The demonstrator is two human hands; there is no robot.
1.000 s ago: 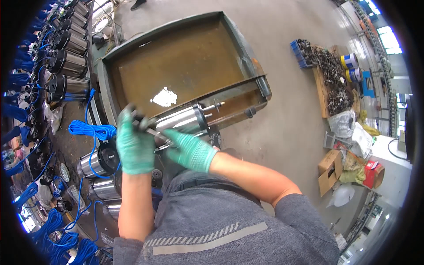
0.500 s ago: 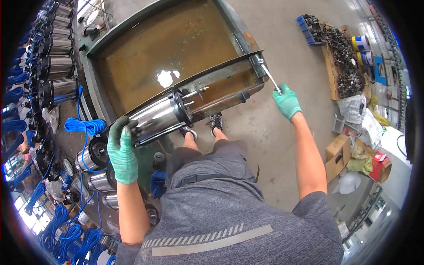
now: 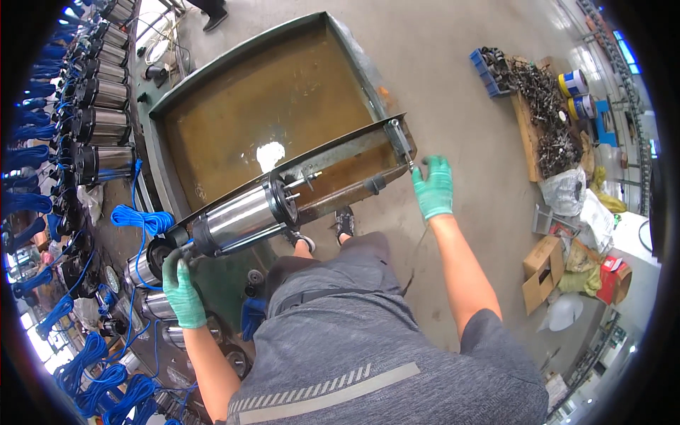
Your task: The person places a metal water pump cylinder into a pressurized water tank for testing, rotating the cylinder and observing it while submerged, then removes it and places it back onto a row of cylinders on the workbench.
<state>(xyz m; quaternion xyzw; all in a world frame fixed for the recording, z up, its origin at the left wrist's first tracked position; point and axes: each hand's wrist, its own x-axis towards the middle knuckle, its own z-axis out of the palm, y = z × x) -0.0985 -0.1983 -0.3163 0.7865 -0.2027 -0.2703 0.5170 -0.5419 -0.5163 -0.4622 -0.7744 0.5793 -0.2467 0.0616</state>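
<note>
A shiny steel motor cylinder (image 3: 241,217) with black end caps lies across the near side of a tank (image 3: 152,113) of brown water. Thin rods stick out of its right end. My left hand (image 3: 185,296), in a green glove with darkened fingertips, is just below the cylinder's left end, thumb and fingers apart. A short blue piece (image 3: 187,246) is close to those fingertips; contact is unclear. At the frame's right end lies a silver wrench (image 3: 401,140). My right hand (image 3: 433,190), also green-gloved, is open beside the wrench's lower end, fingers spread.
Steel motors (image 3: 106,126) with blue cable coils stand in rows at left. A blue cable bundle (image 3: 142,218) hangs by the tank's corner. On the right are a wooden pallet (image 3: 525,134) of metal parts, a blue crate (image 3: 487,74) and a cardboard box (image 3: 544,261). Another person's shoe (image 3: 215,20) shows at the top.
My right hand has moved down and left and let go of the wrench, which now lies on the frame. My left hand has come off the cylinder, moving down and left.
</note>
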